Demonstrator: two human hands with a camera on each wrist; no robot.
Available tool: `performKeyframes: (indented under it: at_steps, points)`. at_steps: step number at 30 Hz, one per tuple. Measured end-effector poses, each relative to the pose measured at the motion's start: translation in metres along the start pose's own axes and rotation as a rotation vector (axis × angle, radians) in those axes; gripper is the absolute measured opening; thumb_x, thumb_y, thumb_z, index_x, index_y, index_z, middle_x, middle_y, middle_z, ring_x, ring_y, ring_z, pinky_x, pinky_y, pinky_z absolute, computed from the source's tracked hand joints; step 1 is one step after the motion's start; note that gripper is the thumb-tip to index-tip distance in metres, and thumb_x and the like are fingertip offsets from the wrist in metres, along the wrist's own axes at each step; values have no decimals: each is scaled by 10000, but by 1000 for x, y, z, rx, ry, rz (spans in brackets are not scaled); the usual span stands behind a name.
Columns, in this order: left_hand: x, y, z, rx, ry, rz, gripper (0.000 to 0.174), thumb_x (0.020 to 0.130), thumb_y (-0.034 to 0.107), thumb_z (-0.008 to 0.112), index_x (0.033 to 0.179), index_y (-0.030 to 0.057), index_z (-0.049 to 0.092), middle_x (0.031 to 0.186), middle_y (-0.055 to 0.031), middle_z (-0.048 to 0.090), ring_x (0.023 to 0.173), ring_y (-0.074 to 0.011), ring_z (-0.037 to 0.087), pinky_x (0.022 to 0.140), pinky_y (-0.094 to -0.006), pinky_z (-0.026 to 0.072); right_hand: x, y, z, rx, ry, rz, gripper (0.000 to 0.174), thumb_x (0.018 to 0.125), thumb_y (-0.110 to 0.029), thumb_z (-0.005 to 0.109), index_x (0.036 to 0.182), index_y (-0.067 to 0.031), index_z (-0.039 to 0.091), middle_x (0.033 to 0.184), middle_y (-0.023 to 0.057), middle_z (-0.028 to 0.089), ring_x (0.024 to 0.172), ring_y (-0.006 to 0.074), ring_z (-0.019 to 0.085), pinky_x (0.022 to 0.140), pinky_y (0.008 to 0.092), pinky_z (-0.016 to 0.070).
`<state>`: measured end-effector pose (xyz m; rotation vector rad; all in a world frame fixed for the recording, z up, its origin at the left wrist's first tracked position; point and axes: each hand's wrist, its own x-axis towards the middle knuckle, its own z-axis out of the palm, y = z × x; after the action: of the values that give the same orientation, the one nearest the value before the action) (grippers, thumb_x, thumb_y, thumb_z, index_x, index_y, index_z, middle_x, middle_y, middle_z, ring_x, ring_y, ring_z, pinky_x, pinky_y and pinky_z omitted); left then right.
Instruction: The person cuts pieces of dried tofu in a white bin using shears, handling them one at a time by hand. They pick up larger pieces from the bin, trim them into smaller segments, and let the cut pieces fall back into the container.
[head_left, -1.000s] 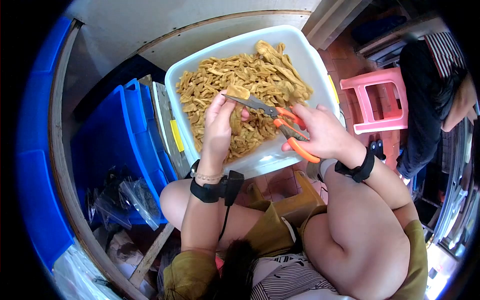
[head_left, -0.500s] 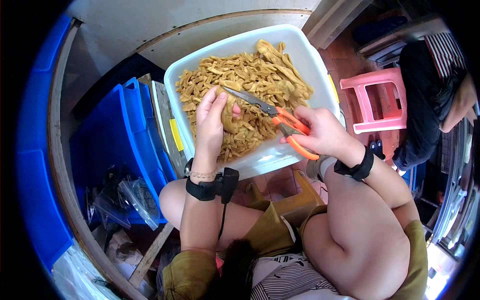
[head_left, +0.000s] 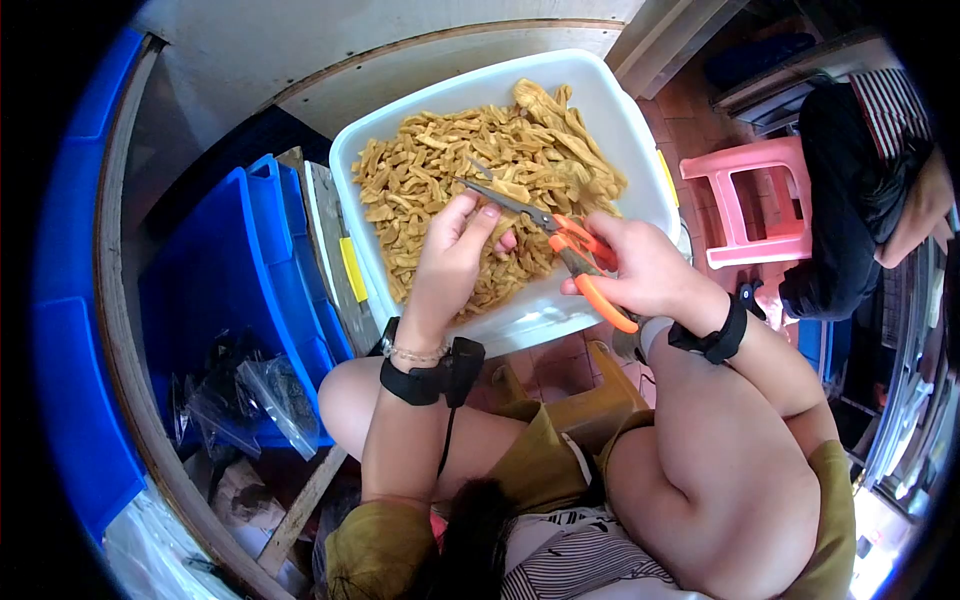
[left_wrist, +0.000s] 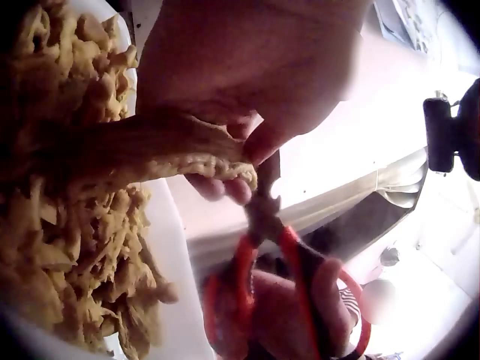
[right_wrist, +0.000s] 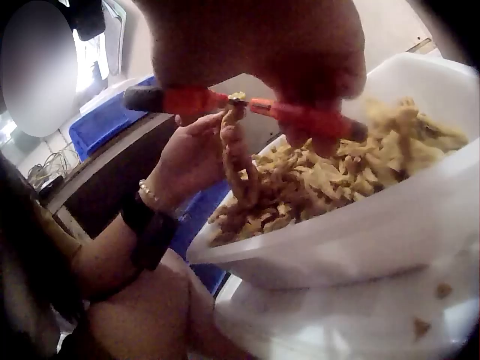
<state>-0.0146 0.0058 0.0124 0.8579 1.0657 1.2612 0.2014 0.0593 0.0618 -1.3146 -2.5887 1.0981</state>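
My left hand point(head_left: 450, 260) pinches a long, wrinkled yellow-brown strip point(left_wrist: 180, 150) between thumb and fingers. The strip hangs down toward the pile point(head_left: 430, 160) of similar cut pieces in a white tub point(head_left: 530, 325). My right hand point(head_left: 645, 265) grips orange-handled scissors point(head_left: 525, 208), fingers and thumb around the handles. Their dark blades stand slightly parted over the pile, right beside the left thumb. In the left wrist view, the strip's end meets the blades; the right wrist view shows the scissors edge-on, with the strip's top at their pivot.
Larger whole pieces point(head_left: 560, 120) lie at the tub's far right corner. Blue bins point(head_left: 210, 270) stand on the left, with plastic bags of dark stuff point(head_left: 285, 400) in front. A pink stool point(head_left: 750, 200) and another person's leg point(head_left: 840, 220) are to the right.
The broad pale piece that stood up at the blades a second ago is gone from above the left hand. That hand drew left, then returned right to the scissors, whose blades have parted.
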Motion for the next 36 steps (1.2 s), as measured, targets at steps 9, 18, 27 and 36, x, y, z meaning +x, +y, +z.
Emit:
performKeyframes:
  at_steps: [9, 18, 27, 36]
  points:
    - [8, -1, -11, -50, 132, -24, 205, 987, 186, 485, 1061, 11, 561, 910, -40, 619, 791, -101, 589, 712, -253, 474, -1, 5, 3, 81, 61, -3, 446, 740, -417, 746, 692, -28, 533, 564, 151, 545, 525, 321, 565, 520, 366, 446]
    - [7, -2, -16, -37, 203, -37, 211, 991, 203, 470, 1066, 28, 561, 901, -46, 633, 793, -102, 589, 745, -242, 476, -1, 7, -2, 110, 133, 60, 449, 719, -377, 801, 722, -26, 521, 537, 86, 484, 471, 155, 473, 482, 310, 404]
    - [8, -8, -17, -157, 219, 51, 224, 1005, 185, 411, 1087, 37, 558, 933, -44, 629, 845, -107, 579, 795, -259, 459, -1, 3, -3, -98, -5, 24, 595, 687, -636, 701, 727, -59, 559, 582, 137, 564, 591, 341, 606, 555, 397, 466]
    - [4, -9, 3, -87, 28, 87, 241, 1012, 173, 406, 1142, 7, 523, 1000, -44, 601, 885, -109, 556, 849, -271, 439, -1, 7, 3, 29, -62, 17, 532, 705, -484, 761, 833, -25, 525, 654, 151, 547, 616, 331, 572, 565, 383, 423]
